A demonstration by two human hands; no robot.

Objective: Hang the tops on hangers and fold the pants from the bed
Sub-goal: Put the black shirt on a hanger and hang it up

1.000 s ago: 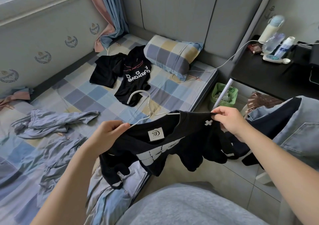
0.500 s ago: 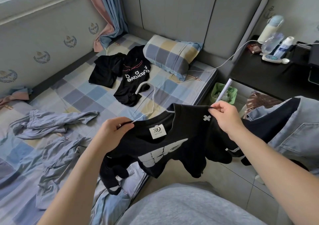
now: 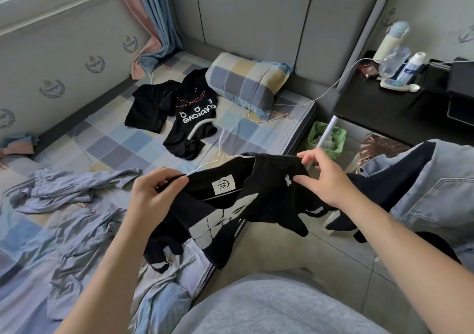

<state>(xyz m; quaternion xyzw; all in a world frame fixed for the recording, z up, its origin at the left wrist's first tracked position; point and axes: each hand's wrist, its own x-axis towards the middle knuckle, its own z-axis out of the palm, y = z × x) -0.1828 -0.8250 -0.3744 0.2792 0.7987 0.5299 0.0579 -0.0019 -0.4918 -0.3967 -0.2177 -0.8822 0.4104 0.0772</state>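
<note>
Shoulders of the black T-shirt (image 3: pixel 225 213) were both held: my left hand (image 3: pixel 156 192) clenched one together with the wire of the white hanger (image 3: pixel 198 127), and my right hand (image 3: pixel 325 179) pinched the other between thumb and fingers. The shirt hung over the near edge of the bed (image 3: pixel 110 149), where blue pants (image 3: pixel 77 185) and two more black tops (image 3: pixel 154 105) lay.

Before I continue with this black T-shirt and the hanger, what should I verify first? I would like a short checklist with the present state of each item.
1. Left hand grip on black T-shirt shoulder: ok.
2. Right hand grip on the other shoulder: cannot tell; its fingers look nearly straight.
3. White hanger hook free above the collar: ok.
4. Hanger arm near left hand covered by fabric: not ok, wire bare.
5. Hanger arm near right hand under the fabric: ok.
</note>
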